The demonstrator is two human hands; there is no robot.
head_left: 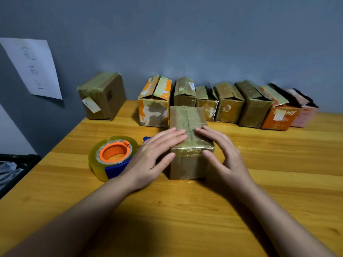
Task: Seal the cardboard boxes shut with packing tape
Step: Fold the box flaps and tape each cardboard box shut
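Both hands, L (157, 151) & R (220, 151), fingers straight, pressing box (187, 164) top flaps; tape roll (113, 156) beside L.

Your small brown box (189, 138) sits under both hands, flaps closed.
Its centre seam runs away from you between your fingertips; the tape roll (113, 156) lies flat just left of your left hand; seven boxes (228, 106) line up beyond, flaps loose.

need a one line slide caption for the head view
Both hands press flat on a taped cardboard box, tape roll beside it, more boxes lined behind.
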